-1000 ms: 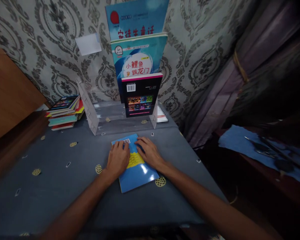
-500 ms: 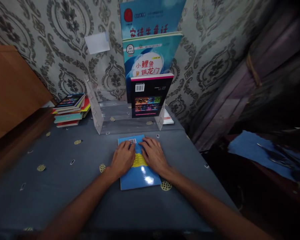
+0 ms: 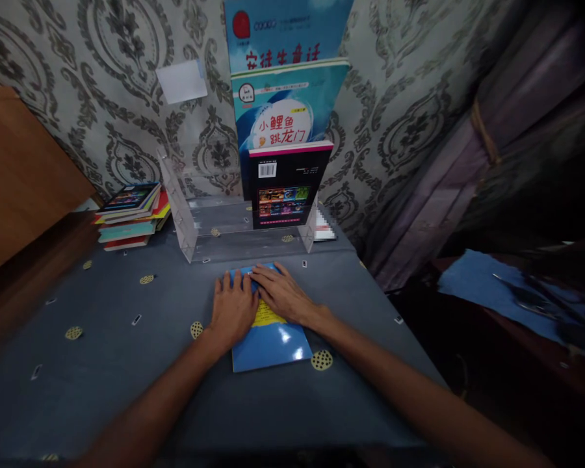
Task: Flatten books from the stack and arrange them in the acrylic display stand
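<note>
A blue book [image 3: 273,338] with a yellow panel lies flat on the grey table [image 3: 127,351], just in front of a clear acrylic stand [image 3: 195,227]. My left hand [image 3: 233,307] rests flat on the book's left half, fingers stretched toward its far edge. Over the book's upper right part lies my right hand [image 3: 283,294], fingers out and angled left, its fingertips beside those of my left hand. Three books stand stepped in the stand: a black one [image 3: 286,185] in front, a teal one [image 3: 287,104] behind it, a blue one [image 3: 287,29] at the back.
A stack of several colourful books [image 3: 129,218] lies at the table's back left. A wooden panel [image 3: 19,175] stands at the left. Patterned wallpaper is behind the stand, a curtain [image 3: 433,169] at the right, and a blue cloth [image 3: 492,286] on a surface beyond the table's right edge.
My right hand has slid left across the top of the blue book, so its fingertips now cover the barcode corner beside my left hand. The book has straightened slightly.
</note>
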Tool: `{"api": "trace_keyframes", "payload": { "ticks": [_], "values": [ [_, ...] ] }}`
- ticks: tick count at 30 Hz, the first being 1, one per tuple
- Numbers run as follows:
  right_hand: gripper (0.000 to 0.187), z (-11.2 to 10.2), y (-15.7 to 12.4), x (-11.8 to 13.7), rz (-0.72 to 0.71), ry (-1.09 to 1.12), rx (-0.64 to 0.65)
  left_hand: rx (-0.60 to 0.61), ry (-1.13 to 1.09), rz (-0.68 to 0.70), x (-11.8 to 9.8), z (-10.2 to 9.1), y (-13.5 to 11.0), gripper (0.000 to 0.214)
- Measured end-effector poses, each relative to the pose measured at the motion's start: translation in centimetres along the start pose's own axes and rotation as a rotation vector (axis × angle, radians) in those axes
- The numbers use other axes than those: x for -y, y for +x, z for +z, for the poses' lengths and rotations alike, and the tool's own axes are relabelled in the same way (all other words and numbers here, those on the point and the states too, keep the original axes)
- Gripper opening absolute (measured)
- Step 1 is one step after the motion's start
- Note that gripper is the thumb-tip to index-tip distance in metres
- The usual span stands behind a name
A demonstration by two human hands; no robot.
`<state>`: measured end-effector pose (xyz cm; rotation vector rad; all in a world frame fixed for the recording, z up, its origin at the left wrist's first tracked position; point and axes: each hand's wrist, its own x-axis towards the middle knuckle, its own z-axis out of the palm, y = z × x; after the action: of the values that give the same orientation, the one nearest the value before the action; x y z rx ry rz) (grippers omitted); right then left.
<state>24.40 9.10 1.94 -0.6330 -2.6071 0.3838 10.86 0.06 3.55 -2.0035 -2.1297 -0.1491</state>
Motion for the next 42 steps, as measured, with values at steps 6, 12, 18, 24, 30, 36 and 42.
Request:
{"api": "trace_keyframes", "payload": {
  "ticks": [6, 12, 18, 24, 30, 36, 42],
  "values": [
    [0.041, -0.1, 0.0, 0.0, 0.027, 0.022, 0.007, 0.029, 0.017, 0.011, 0.0, -0.3, 0.1, 0.04],
    [0.037, -0.2, -0.4, 0.4, 0.144, -0.033, -0.05, 0.032, 0.037, 0.017, 0.1, -0.5, 0.0, 0.042],
    [0.034, -0.2, -0.7, 1.1, 0.271, -0.08, -0.117, 0.023, 0.065, 0.026, 0.1, -0.4, 0.0, 0.04],
    [0.036, 0.1, -0.6, 0.8, 0.338, -0.013, -0.13, -0.007, 0.03, 0.03, 0.2, -0.1, -0.1, 0.041],
    [0.035, -0.3, -1.4, -2.7, 0.217, 0.259, -0.15, 0.011, 0.003, 0.036, 0.1, -0.4, 0.0, 0.044],
    [0.037, -0.4, -2.5, -3.7, 0.151, 0.303, -0.19, 0.013, -0.074, 0.065, 0.5, 0.1, 0.1, 0.044],
    [0.037, -0.3, -2.7, -2.2, 0.212, 0.057, -0.185, -0.032, -0.152, 0.087, 1.0, 1.3, 0.2, 0.043]
  ]
}}
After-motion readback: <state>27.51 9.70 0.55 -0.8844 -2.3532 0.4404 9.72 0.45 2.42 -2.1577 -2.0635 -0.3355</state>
